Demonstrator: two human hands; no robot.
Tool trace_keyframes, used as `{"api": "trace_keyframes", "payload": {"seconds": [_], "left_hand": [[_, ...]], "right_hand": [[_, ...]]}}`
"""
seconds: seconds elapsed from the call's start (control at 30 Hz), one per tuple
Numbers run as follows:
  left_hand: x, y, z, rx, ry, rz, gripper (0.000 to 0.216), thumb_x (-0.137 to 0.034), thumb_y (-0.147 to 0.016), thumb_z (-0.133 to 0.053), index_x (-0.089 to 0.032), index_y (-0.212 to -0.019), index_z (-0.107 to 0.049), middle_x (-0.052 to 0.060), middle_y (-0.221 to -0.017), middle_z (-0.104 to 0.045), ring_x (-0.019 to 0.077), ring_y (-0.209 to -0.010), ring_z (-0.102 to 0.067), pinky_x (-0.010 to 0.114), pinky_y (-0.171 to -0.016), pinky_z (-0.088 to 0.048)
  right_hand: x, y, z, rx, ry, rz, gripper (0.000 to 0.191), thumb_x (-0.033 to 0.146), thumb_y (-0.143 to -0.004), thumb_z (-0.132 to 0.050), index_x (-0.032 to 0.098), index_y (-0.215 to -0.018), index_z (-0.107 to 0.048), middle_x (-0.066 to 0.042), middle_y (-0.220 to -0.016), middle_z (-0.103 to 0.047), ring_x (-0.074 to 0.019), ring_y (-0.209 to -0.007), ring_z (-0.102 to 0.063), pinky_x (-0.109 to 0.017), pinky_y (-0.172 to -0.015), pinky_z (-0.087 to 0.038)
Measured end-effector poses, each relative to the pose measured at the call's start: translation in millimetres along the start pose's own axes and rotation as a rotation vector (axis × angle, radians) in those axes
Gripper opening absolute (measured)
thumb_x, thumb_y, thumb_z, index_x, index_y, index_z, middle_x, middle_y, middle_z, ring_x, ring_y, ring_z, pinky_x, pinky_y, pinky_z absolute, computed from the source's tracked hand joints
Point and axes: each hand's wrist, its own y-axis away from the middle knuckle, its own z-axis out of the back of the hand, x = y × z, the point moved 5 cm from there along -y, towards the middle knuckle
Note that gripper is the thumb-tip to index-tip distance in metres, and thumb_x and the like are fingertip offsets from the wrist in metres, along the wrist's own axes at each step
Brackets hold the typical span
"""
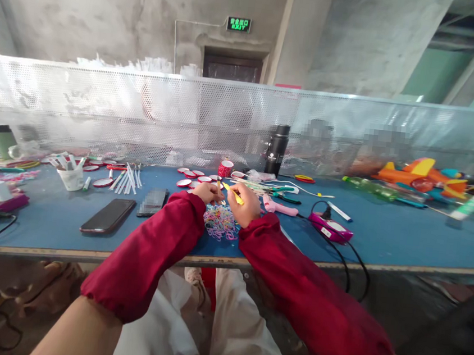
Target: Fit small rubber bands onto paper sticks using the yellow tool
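Yellow pen-like tool gripped in right hand, left hand pinching a small indistinct piece beside the loop pile: I could slip, scattering loops.

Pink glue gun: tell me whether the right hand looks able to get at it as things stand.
Probably yes: the pink glue gun lies on the blue tabletop beside the right hand, with nothing visible between them. That hand grips a yellow pen-like tool, which it might need to put down first.

2 loose dark-red sleeve covers — gathered cuffs, pale trousers
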Motion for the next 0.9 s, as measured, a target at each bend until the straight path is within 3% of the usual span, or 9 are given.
{"api": "trace_keyframes", "payload": {"seconds": [0.47, 0.9], "left_hand": [[3.8, -3.0, 0.3, 0.011, -0.003, -0.012, 0.011, -0.011, -0.075, -0.073, -0.011, -0.066, -0.068, 0.001, -0.063, -0.065, 0.0073, -0.049, -0.054, 0.019, -0.052, -0.045], [-0.7, 1.6, -0.4, 0.008, -0.002, 0.002, 0.007, -0.011, -0.075, -0.072, -0.011, -0.069, -0.068, 0.000, -0.061, -0.065, 0.0064, -0.048, -0.054, 0.018, -0.051, -0.046]], "right_hand": [[1.6, 0.1, -2.5, 0.056, -0.015, 0.046, 0.011, 0.029, -0.091, -0.052, 0.024, -0.085, -0.059, -0.004, -0.080, -0.065, -0.0199, -0.076, -0.059, -0.032, -0.069, -0.043], [2.2, -0.2, 0.3, 0.009, 0.007, 0.013, 0.011, 0.029, -0.090, -0.053, 0.023, -0.083, -0.059, -0.003, -0.078, -0.065, -0.0197, -0.074, -0.059, -0.032, -0.068, -0.042]]}}
